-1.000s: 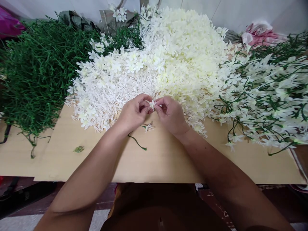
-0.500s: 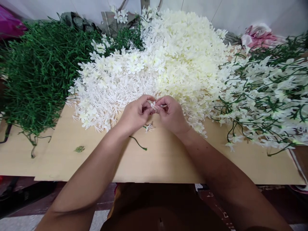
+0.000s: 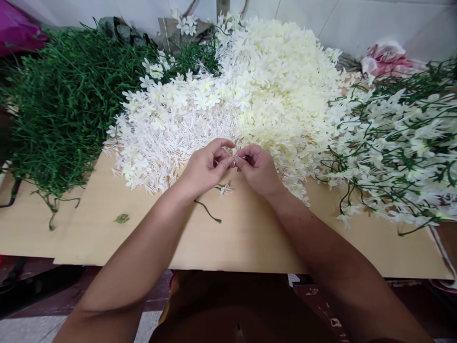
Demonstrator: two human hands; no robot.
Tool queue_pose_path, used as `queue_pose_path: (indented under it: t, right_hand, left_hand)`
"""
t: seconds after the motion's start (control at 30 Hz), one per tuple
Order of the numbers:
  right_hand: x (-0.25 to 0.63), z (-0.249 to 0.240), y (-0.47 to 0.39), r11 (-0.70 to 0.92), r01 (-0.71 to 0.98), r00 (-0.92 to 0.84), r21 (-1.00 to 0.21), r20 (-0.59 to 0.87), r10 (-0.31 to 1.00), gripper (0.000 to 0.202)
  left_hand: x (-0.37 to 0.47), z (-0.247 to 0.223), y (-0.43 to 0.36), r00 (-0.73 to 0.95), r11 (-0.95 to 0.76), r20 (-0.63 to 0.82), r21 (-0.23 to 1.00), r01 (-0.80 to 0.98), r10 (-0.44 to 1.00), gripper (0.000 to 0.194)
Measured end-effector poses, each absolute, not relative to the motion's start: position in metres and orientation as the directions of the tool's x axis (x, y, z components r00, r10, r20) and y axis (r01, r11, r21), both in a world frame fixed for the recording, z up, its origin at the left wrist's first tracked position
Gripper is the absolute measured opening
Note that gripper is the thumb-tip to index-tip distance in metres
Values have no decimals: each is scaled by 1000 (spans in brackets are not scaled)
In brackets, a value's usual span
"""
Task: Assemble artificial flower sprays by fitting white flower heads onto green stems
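My left hand (image 3: 210,164) and my right hand (image 3: 257,167) meet fingertip to fingertip above the board, both in a pinch. Between the fingertips is a small white artificial flower (image 3: 233,159), mostly hidden by the fingers. Just below my left hand a green plastic stem (image 3: 207,210) with a white blossom end (image 3: 224,189) lies on the cardboard (image 3: 246,238). Behind the hands spreads a heap of white stamen pieces and petals (image 3: 178,138), joining a taller pile of cream-white flower heads (image 3: 285,81).
On the left is a large heap of green plastic stems (image 3: 71,105). Finished-looking white flowers on green stems (image 3: 400,152) pile up on the right. A small green scrap (image 3: 122,218) lies at front left. A pink and white cloth (image 3: 387,58) sits by the tiled wall.
The white flower between my fingertips showed clearly before and is now mostly covered. My fingertips have shifted slightly, and the whole view has moved a little.
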State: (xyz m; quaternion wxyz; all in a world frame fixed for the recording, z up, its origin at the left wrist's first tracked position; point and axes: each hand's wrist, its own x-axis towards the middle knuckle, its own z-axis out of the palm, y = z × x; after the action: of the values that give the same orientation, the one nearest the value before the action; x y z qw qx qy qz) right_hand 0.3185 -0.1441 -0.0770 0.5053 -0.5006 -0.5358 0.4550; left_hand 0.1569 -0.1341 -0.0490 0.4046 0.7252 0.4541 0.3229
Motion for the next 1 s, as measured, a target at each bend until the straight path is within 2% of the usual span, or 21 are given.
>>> queue_pose_path:
  t: [0.07, 0.17, 0.3, 0.57, 0.73, 0.8, 0.87, 0.93, 1.0]
  right_hand:
    - [321, -76, -142, 36, -90, -11, -995, 38, 999, 19]
    - [322, -75, -141, -37, -317, -61, -948, -19, 998, 34]
    - [320, -74, -143, -146, -466, -135, -873, -93, 987, 42]
    - [316, -75, -145, -148, -437, -139, -887, -96, 986, 44]
    - [314, -73, -145, -63, -350, -114, -934, -24, 993, 43]
    - [315, -73, -144, -53, -335, -104, -941, -19, 994, 42]
    - [317, -74, -143, -70, -343, -99, -937, -37, 994, 41]
    - [319, -76, -142, -92, -349, -111, -933, -57, 992, 40]
    - [320, -78, -140, -100, -333, -143, -938, -55, 988, 38]
  left_hand:
    - [156, -51, -132, 355, -220, 99, 921, 321, 930, 25]
    - [156, -52, -129, 307, -187, 87, 931, 315, 948, 19]
    - [158, -52, -130, 308, -251, 139, 898, 361, 941, 15]
    - [161, -53, -133, 299, -299, 184, 864, 405, 936, 8]
    - [157, -42, -135, 305, -314, 166, 781, 540, 938, 10]
    - [146, -29, -144, 361, -368, 155, 664, 651, 920, 11]
    - [130, -15, -160, 496, -478, 119, 526, 704, 860, 13]
    - [116, -6, -180, 692, -617, 40, 491, 615, 721, 14]
    - [107, -6, -198, 756, -658, -37, 466, 592, 654, 13]
